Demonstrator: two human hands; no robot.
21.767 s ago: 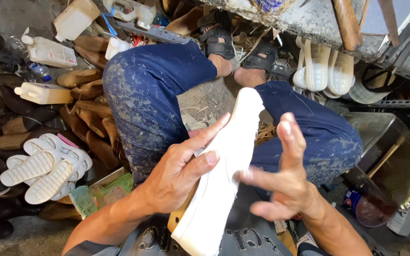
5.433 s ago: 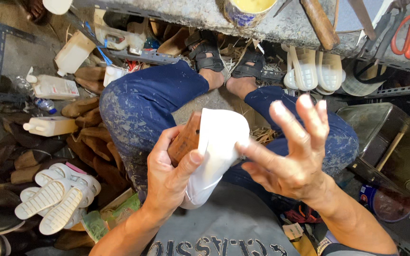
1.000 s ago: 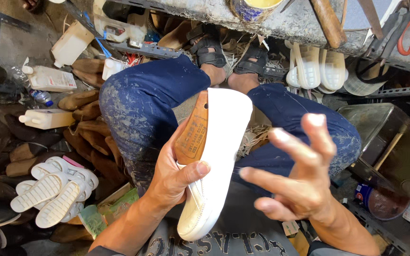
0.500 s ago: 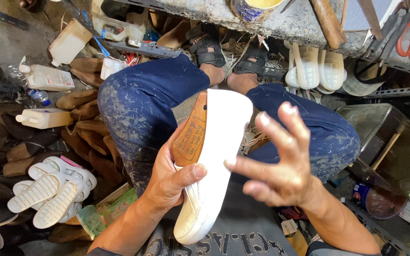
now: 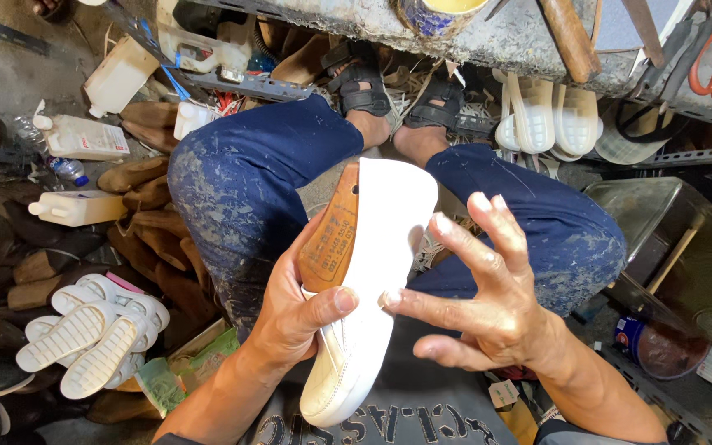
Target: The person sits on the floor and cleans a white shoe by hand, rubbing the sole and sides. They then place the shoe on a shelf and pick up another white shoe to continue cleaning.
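The left hand (image 5: 294,317) holds a white shoe (image 5: 372,280) above the person's lap, its pale flat sole turned up toward the camera and its toe pointing down toward the bottom of the view. A brown wooden last (image 5: 331,235) sits inside the shoe and shows along its left flank near the heel. The left fingers are wrapped round the shoe from the left side: the thumb (image 5: 331,301) lies across the sole near its middle, and the other fingers are hidden behind the shoe and the last.

The right hand (image 5: 488,305) is spread wide and holds nothing. Its fingers fan out to the right of the shoe; one fingertip (image 5: 391,298) touches the right edge of the sole just beside the left thumb, while the upper fingers stand near the sole, and whether they touch it cannot be told.

Below the shoe are the person's knees in stained blue trousers (image 5: 249,181) and feet in dark sandals (image 5: 364,82). On the floor to the left lie white ribbed soles (image 5: 84,334), brown wooden lasts (image 5: 138,177) and white plastic bottles (image 5: 84,136). More white soles (image 5: 550,119) hang under the front edge of the bench (image 5: 504,37) at the top.
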